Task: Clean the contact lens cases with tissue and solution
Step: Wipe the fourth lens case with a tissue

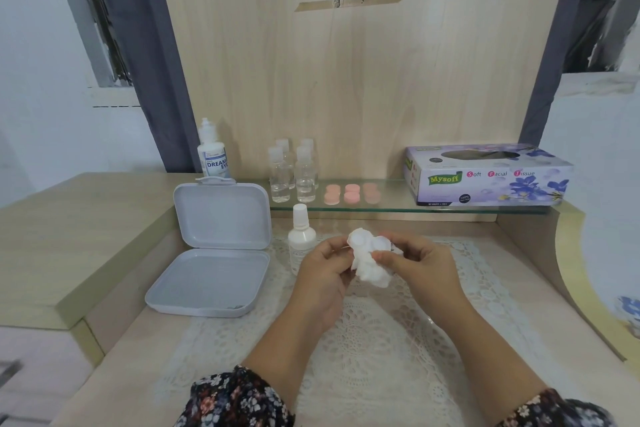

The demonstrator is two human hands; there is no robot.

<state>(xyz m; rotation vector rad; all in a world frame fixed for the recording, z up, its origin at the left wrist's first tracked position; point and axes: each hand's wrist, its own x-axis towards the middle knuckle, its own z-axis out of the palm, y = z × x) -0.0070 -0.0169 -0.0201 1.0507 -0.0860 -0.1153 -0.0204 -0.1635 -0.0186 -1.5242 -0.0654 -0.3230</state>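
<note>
Just in front of the small white bottle (pixel 300 239), my left hand (pixel 323 276) pinches a white lens case (pixel 362 243). My right hand (pixel 417 262) curls its fingers around crumpled tissue (pixel 372 272), touching the case.

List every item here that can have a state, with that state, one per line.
left hand: grips contact lens case
right hand: pinches tissue
contact lens case: white, uncapped, held over the lace mat
tissue: crumpled, against the case
grey box: lid open
small bottle: upright, capped
solution bottle: upright, capped
four clear bottles: capped
tissue box: opened
</note>
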